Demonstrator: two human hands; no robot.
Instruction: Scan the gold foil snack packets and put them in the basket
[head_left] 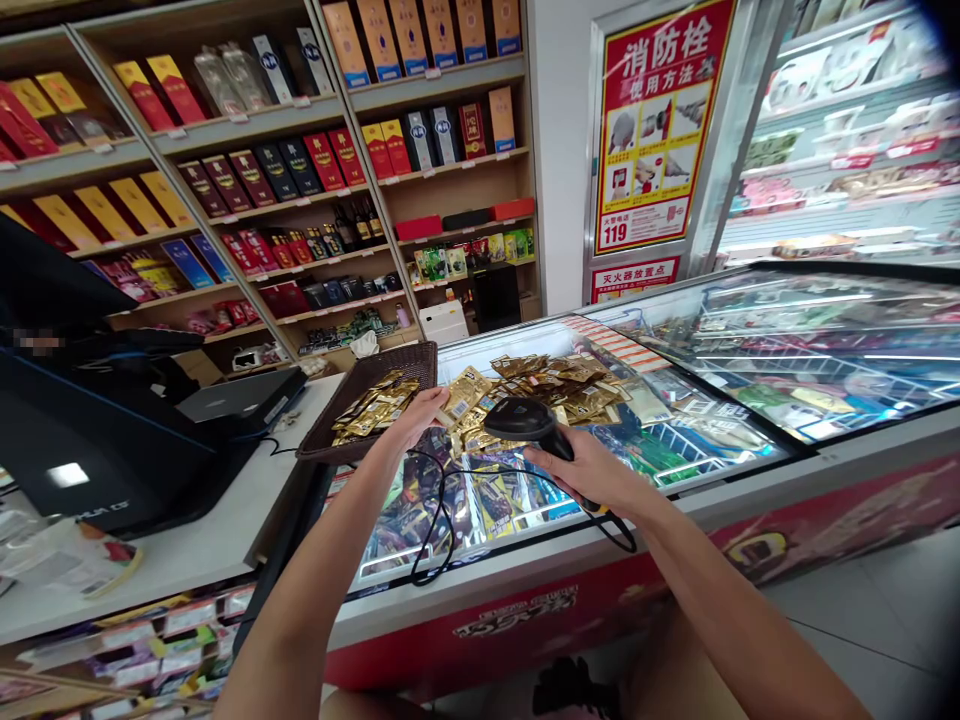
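Observation:
My right hand is wrapped round the handle of a black barcode scanner, its head turned to the left. Between the fingers of my left hand is a gold packet with a printed barcode label facing up. The scanner head is just right of this packet. Under and behind it, a pile of similar gold packets lies on the glass freezer lid. A dark woven basket at the left holds more gold packets.
The scanner's black cable loops across the freezer lid. A dark checkout machine stands on the white counter at left. Shelves of boxed bottles line the back wall. Beyond the freezer at right is a lit display cabinet.

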